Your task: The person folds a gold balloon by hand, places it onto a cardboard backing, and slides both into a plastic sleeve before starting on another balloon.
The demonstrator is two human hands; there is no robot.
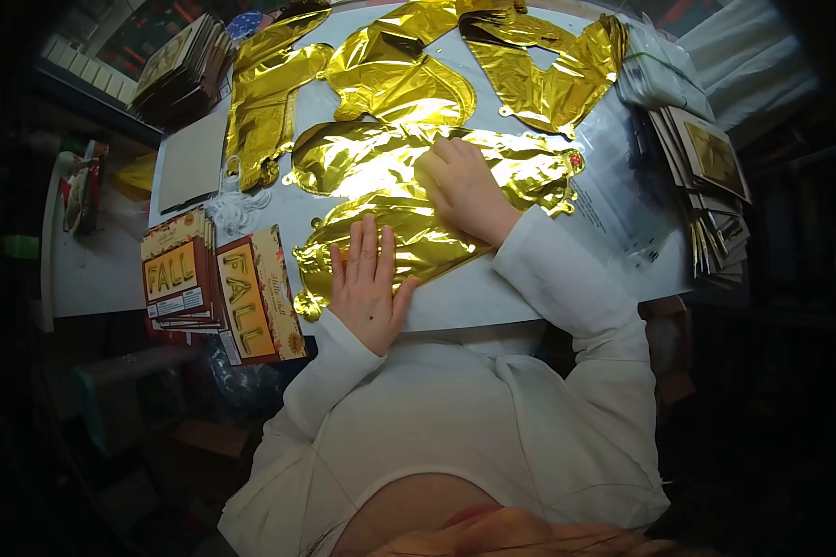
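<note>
The gold foil balloon (362, 167) lies deflated in the middle of the white table (455, 304), straight ahead of the person, its crinkled lobes spread side to side. The left hand (367, 278) rests on the balloon's near lobe, open, palm down and fingers together. It grips nothing and seems to pin the slippery foil flat. The right hand (460, 186) sits further in, on the middle of the same balloon, knuckles up and fingers curled. It presses on the foil, but whether the fingertips pinch a fold cannot be told.

Beyond the balloon, toward the far edge, three more gold foil shapes (399, 74) lie flat and overlapping, probably kept in reach. Just left of the balloon is a tangle of white string (237, 209), and past that a plain cardboard sheet (193, 160). Near-left of the balloon, printed cards reading FALL (181, 274) stand stacked at the table's edge. Right of the balloon, a fanned stack of printed packs (706, 176) runs along that side, with clear bags (655, 74) behind it. Far-left of the balloon sits another pile of packs (181, 74).
</note>
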